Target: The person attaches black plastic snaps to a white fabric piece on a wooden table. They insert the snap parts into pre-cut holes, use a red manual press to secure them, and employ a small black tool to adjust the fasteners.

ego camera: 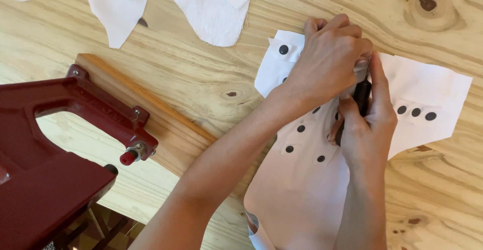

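Left hand [329, 59] pinches white cloth [302, 179]; right hand [367, 129] grips a black tool [361, 96], which could slip off the cloth and jab fingers.

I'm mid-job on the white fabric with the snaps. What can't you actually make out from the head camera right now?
- Head view: the tip of the dark handled tool is hidden by the left hand and right hand.
- White fabric piece with black round snaps: its lower end is cut off by the bottom edge.
- Dark red metal press: its base runs off the left edge.
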